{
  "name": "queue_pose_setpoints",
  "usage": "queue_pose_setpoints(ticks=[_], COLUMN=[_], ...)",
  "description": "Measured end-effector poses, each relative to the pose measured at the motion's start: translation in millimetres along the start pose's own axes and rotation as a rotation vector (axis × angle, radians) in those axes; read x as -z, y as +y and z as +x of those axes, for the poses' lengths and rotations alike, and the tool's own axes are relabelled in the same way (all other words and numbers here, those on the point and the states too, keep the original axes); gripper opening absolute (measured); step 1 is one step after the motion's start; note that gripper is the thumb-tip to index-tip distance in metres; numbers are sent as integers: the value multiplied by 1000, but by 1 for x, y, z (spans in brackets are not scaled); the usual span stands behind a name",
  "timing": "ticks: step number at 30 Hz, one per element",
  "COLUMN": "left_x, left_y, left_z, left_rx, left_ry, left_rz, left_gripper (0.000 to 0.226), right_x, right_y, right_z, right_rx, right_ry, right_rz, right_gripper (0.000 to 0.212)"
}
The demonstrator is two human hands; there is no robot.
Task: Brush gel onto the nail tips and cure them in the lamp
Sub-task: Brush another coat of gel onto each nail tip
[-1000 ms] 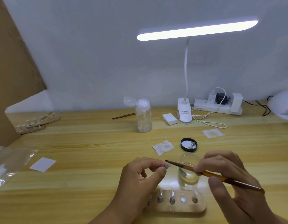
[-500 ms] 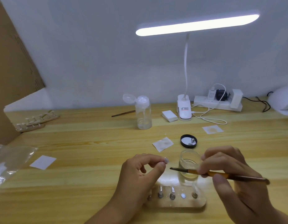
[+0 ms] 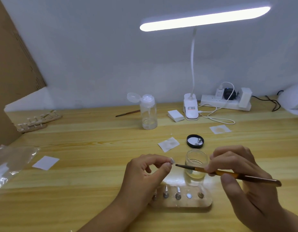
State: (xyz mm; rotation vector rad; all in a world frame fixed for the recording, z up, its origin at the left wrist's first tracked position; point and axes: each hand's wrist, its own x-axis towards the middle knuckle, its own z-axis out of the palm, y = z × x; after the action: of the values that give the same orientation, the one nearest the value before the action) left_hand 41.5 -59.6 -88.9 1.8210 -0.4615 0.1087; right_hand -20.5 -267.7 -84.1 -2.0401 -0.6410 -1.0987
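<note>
The left hand (image 3: 145, 174) pinches a nail tip (image 3: 172, 160) above the counter (image 3: 94, 148), beside the gel jar (image 3: 196, 164); the right hand (image 3: 242, 178) pinches the brush (image 3: 228, 174), bristles just short of the tip. Best hold the left hand steady and stroke lightly, so gel does not flood the edges.

at near centre, tip stand (image 3: 186, 203) on table (image 3: 94, 173); just behind, jar (image 3: 196, 162); farther back, lid (image 3: 195, 141); beyond, to the left, bottle (image 3: 149, 114); right of that, lamp base (image 3: 191, 108), then power strip (image 3: 226, 104).
</note>
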Motion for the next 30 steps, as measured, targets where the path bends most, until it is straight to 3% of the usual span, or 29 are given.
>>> queue_pose_setpoints(ticks=[9, 14, 20, 26, 30], left_x=[1, 0, 1, -1, 0], left_y=[0, -1, -1, -2, -4], left_z=[0, 0, -1, 0, 0], left_rx=[4, 4, 15, -9, -6], left_ry=[7, 8, 3, -12, -5], left_rz=[27, 3, -15, -9, -8], left_gripper=[27, 21, 16, 9, 8], right_x=[-3, -2, -3, -3, -3], right_y=[-1, -1, -2, -1, -1], right_z=[-1, -1, -1, -1, -3], right_rx=[22, 2, 6, -43, -47], right_ry=[-28, 13, 2, -3, -5], right_rz=[-20, -15, 13, -4, 46], right_gripper=[18, 34, 18, 31, 21])
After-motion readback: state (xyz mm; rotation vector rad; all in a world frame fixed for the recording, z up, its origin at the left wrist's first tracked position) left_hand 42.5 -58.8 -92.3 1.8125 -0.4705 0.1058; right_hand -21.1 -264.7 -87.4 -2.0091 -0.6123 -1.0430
